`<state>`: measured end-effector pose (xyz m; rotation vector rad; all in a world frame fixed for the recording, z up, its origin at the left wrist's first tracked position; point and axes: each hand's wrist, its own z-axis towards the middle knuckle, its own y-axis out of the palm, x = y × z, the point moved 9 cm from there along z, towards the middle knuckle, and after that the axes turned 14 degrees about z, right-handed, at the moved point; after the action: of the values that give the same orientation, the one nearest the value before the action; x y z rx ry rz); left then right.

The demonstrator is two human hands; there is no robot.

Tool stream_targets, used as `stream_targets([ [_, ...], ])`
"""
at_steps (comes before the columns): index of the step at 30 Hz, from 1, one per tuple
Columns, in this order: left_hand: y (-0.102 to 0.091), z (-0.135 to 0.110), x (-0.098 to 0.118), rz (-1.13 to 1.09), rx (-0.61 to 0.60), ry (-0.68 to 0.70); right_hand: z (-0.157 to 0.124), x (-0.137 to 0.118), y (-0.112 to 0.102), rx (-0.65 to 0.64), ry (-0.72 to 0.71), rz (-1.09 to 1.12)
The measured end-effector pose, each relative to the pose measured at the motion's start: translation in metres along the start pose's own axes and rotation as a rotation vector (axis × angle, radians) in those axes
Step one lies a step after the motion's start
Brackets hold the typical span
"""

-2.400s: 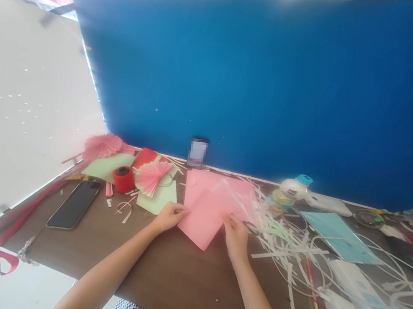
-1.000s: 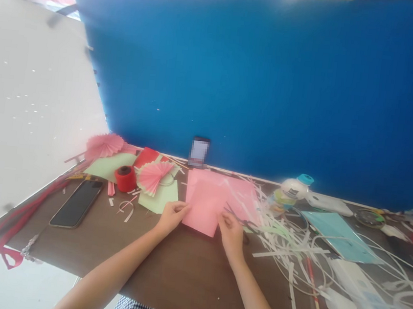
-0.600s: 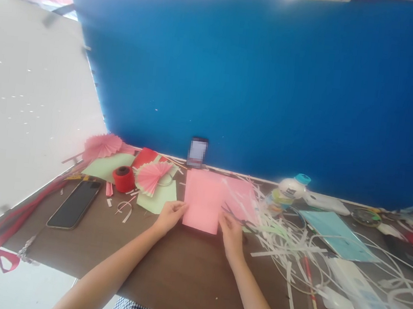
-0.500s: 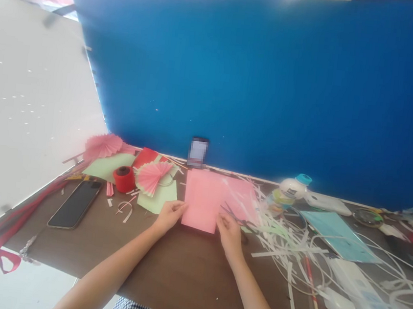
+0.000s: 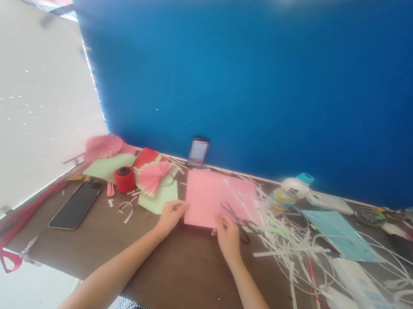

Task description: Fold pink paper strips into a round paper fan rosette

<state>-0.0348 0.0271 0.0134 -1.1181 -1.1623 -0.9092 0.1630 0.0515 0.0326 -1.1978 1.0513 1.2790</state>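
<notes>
A flat pink sheet of paper (image 5: 204, 198) is held upright-edged between my two hands over the middle of the table. My left hand (image 5: 171, 213) pinches its left edge near the lower corner. On the opposite side, my right hand (image 5: 227, 231) has thumb and fingers closed on the lower right corner. Behind and to the right lies more pink paper (image 5: 241, 195) with white strips across it. Dark scissors (image 5: 237, 215) rest beside my right hand, partly hidden by it. Left of the sheet sit a pleated pink-and-green paper fan (image 5: 154, 177) and a light green sheet (image 5: 159, 199).
A red spool (image 5: 124, 179) and a black phone (image 5: 75, 204) lie to the left. Tangled white paper strips (image 5: 286, 241), a bottle with a blue cap (image 5: 295, 189), a light blue packet (image 5: 341, 235) and a white power strip (image 5: 365, 294) crowd the right. A blue panel (image 5: 254, 81) stands behind.
The pink sheet's lower edge has risen slightly, and my right hand's fingers now reach under its lower right corner. My left hand keeps its grip.
</notes>
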Motion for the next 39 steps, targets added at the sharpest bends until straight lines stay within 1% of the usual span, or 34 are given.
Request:
stream_targets([
  [2, 0.000, 0.000, 0.001, 0.014, -0.002, 0.011, -0.001, -0.005, -0.004, 0.049, -0.052, -0.034],
  [3, 0.000, -0.001, 0.002, 0.021, 0.002, 0.017, -0.001, -0.006, -0.005, 0.051, -0.070, -0.045],
  [7, -0.006, 0.000, 0.003, 0.020, 0.053, 0.025, -0.003, -0.009, 0.004, -0.034, -0.103, -0.071],
  [9, -0.008, 0.000, 0.003, 0.007, 0.071, 0.017, -0.003, -0.008, 0.005, -0.034, -0.098, -0.082],
  [11, -0.007, 0.000, 0.002, -0.010, 0.064, 0.008, -0.003, -0.005, 0.004, -0.013, -0.085, -0.110],
  [13, -0.004, 0.000, 0.001, -0.026, 0.040, -0.001, -0.003, -0.005, 0.003, 0.012, -0.104, -0.153],
  [16, -0.001, 0.000, 0.003, -0.028, 0.008, 0.006, -0.004, -0.010, -0.001, 0.052, -0.172, -0.185],
  [19, -0.001, -0.001, 0.008, -0.003, -0.010, 0.050, -0.002, -0.012, -0.005, 0.026, -0.169, -0.142],
  [21, 0.002, -0.002, 0.011, 0.012, -0.058, 0.080, 0.000, -0.013, -0.008, 0.018, -0.155, -0.096],
  [23, 0.008, -0.004, 0.012, 0.024, -0.129, 0.097, 0.001, -0.017, -0.014, 0.052, -0.163, -0.071],
  [27, 0.017, -0.007, 0.014, 0.071, -0.221, 0.126, -0.001, -0.027, -0.023, 0.129, -0.226, -0.147],
  [30, 0.019, -0.008, 0.017, 0.120, -0.248, 0.160, -0.003, -0.032, -0.023, 0.114, -0.257, -0.136],
  [33, 0.021, -0.010, 0.021, 0.177, -0.294, 0.186, -0.002, -0.033, -0.025, 0.095, -0.239, -0.076],
  [37, 0.021, -0.013, 0.026, 0.247, -0.326, 0.218, -0.003, -0.036, -0.036, 0.200, -0.242, -0.118],
  [39, 0.020, -0.013, 0.027, 0.269, -0.323, 0.226, -0.004, -0.038, -0.038, 0.217, -0.262, -0.123],
])
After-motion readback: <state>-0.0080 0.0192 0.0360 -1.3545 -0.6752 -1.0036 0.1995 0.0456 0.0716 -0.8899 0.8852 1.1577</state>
